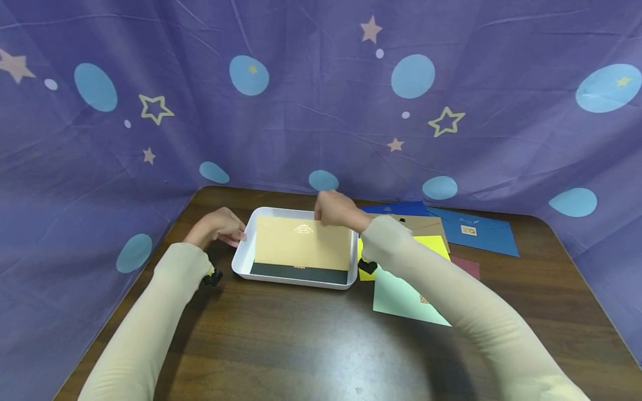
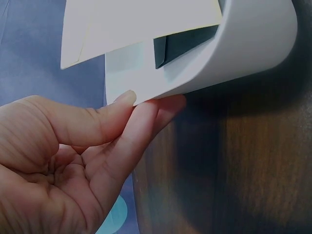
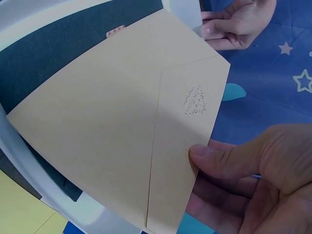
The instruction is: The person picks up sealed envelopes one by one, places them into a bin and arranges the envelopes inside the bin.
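Observation:
With thumb and fingers, my left hand (image 1: 223, 225) pinches the left rim of a white tray (image 1: 296, 283). My right hand (image 1: 338, 209) holds a tan envelope (image 1: 301, 248) by its far edge, thumb on the front and fingers behind. A white printed emblem decorates its flap. The envelope slants over the tray, its held edge raised in the right wrist view. Beneath it a dark envelope (image 1: 281, 272) lies in the tray, mostly hidden, with a small patterned sticker (image 3: 115, 31) peeking out.
Right of the tray several envelopes overlap on the wooden table (image 1: 281, 340): mint green (image 1: 401, 301), yellow (image 1: 433, 243), kraft brown (image 1: 426, 225), dark blue (image 1: 411, 208), blue (image 1: 491, 233) and dark red (image 1: 467, 266). My right sleeve covers part of them. A purple patterned curtain (image 1: 311, 133) hangs behind.

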Demonstrator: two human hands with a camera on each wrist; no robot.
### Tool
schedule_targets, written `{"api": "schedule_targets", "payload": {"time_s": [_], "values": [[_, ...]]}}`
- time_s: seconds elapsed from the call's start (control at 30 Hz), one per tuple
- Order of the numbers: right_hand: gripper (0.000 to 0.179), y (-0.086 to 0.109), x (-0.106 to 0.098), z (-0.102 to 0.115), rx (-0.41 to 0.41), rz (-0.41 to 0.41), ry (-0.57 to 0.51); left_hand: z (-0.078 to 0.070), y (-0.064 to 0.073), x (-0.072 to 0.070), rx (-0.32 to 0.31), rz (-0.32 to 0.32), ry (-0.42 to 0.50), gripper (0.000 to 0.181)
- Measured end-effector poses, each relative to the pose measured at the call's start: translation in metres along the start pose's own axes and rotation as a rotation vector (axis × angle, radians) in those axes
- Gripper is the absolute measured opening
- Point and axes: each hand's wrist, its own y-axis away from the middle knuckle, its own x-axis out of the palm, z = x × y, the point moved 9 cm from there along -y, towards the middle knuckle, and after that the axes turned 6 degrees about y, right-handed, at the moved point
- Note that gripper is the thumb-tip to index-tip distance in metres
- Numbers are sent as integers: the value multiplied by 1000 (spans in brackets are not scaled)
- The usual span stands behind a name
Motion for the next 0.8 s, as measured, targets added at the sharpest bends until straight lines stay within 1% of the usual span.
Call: {"api": "schedule_targets", "payload": {"time_s": [0.17,0.27,0.37,0.63,0.8], "values": [[37,-9,7,-4,58,15,41,0,0,-1,-2,-10,1,37],[45,-13,10,-6,79,21,44,-1,0,-1,1,-11,1,38],[49,-17,13,-9,93,36,36,-2,-1,-1,2,-11,1,38],[48,-25,24,-20,134,32,58,-1,-1,0,-4,-11,0,39],[47,-26,28,-23,146,31,39,0,-1,0,-10,-15,-6,38]]}}
